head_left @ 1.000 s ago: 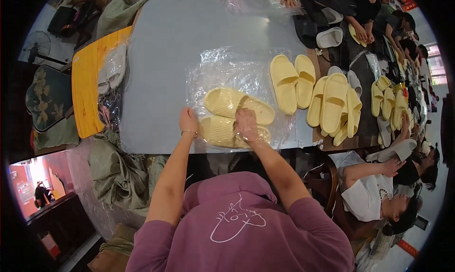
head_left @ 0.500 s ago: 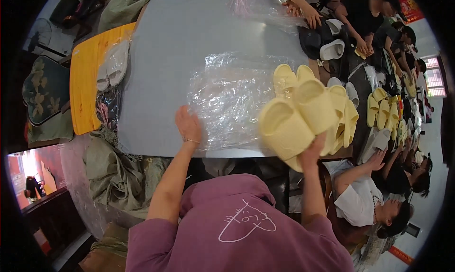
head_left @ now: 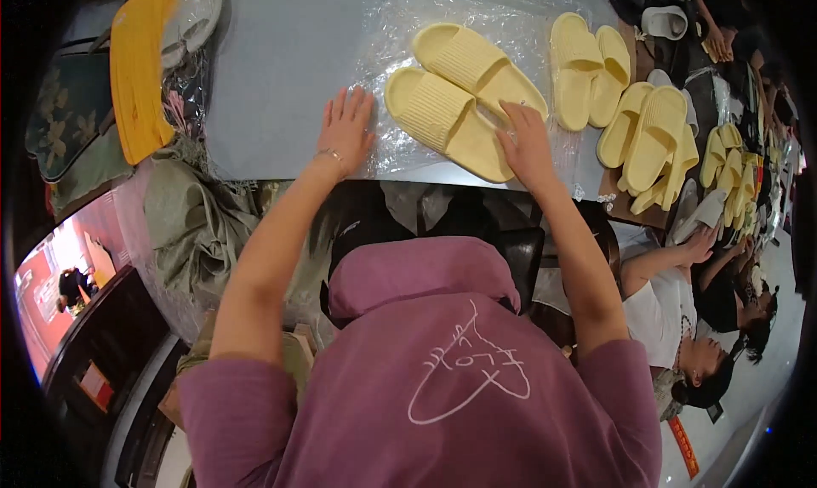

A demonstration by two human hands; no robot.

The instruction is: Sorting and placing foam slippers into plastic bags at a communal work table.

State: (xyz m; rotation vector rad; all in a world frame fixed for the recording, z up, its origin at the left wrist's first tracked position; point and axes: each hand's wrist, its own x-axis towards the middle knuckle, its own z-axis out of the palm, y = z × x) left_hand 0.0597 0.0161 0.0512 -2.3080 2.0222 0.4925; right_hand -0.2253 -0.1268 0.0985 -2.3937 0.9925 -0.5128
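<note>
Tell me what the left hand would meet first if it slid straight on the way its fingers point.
The left hand lies flat, fingers pointing up the grey table. Ahead looks like bare tabletop beside the plastic sheet; probably nothing else.

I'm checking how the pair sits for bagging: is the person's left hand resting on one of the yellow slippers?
No: the left hand lies flat on the clear plastic sheet beside the pair of yellow slippers, while the right hand touches them.

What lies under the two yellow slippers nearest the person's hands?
A clear plastic sheet spread on the grey table. The right hand rests on the slippers; their soles are hidden.
</note>
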